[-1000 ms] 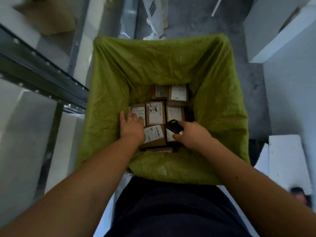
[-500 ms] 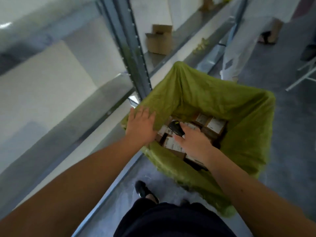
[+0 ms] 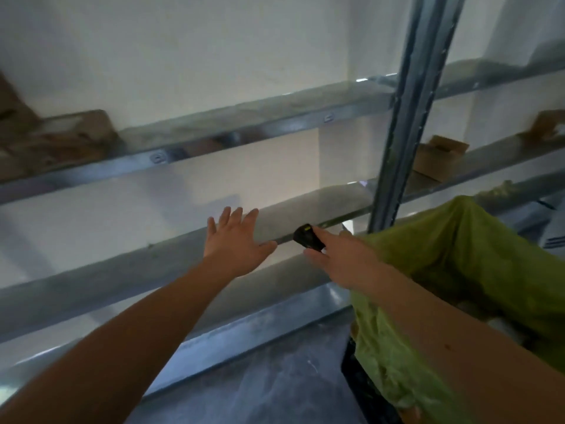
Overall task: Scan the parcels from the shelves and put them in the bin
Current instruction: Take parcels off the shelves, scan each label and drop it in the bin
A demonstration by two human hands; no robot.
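My left hand [image 3: 235, 243] is stretched out flat with spread fingers in front of a grey metal shelf [image 3: 171, 255], holding nothing. My right hand [image 3: 342, 258] grips a small black scanner [image 3: 308, 237] just right of it, near the shelf edge. The bin lined with a green bag [image 3: 477, 258] stands at the right, under my right forearm; its contents are mostly hidden. Brown cardboard parcels [image 3: 61, 142] lie blurred on the upper shelf at far left.
A grey metal upright [image 3: 406, 117] divides the shelving. An open cardboard box [image 3: 437, 160] sits on the shelf right of it, another brown parcel [image 3: 547, 127] further right. Grey concrete floor [image 3: 269, 393] lies below the bottom shelf rail.
Both hands have come up out of the bin and moved left toward the shelves. My view has swung from the bin's inside to the shelving. The scanner stays in my right hand.
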